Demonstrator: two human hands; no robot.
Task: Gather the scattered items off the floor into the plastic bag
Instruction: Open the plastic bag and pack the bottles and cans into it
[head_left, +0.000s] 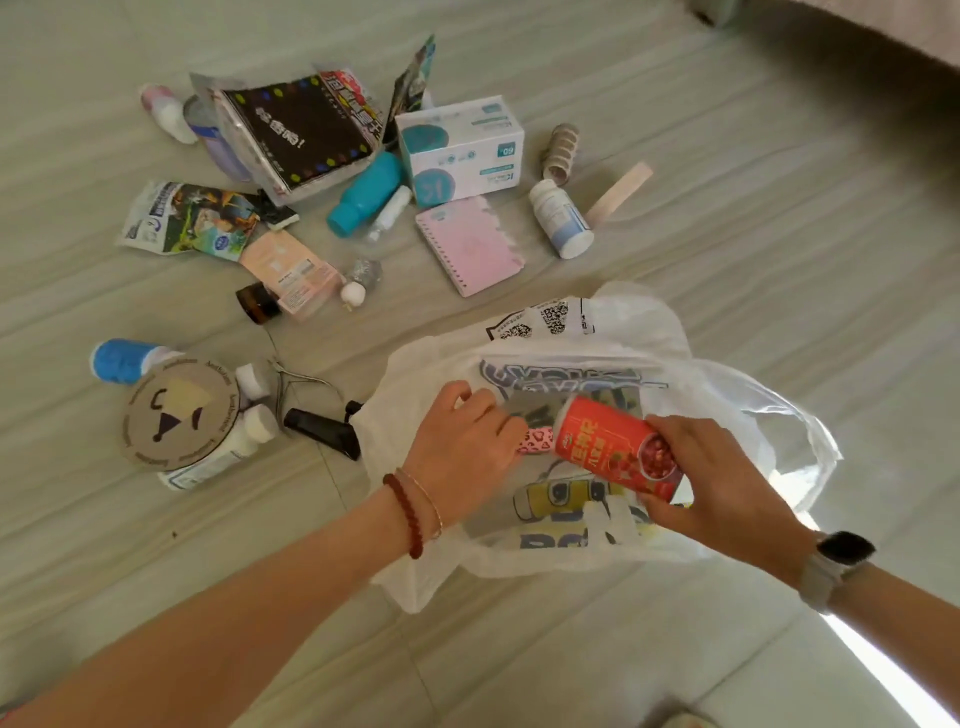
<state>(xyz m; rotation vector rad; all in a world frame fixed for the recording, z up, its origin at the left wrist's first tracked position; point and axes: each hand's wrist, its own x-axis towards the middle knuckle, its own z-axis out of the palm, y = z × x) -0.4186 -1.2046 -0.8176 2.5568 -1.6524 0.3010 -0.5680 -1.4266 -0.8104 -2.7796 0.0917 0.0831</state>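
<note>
Two hands work at the plastic bag (597, 364) lying on the floor (779, 234): left hand (462, 447) grips its near rim, right hand (722, 483) clasps a red can (613, 447) over the mouth. Scattered items lie left and beyond; bare floor spreads right.

A home floor (675, 156) (toiletries, pill bottles (562, 218) scattered)

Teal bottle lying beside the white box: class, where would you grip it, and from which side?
Grip the teal bottle round its wide body, coming from above with fingers across its width. It lies on its side, cap toward the lower left. The white box crowds its right, a small clear bottle lies against it.
</note>
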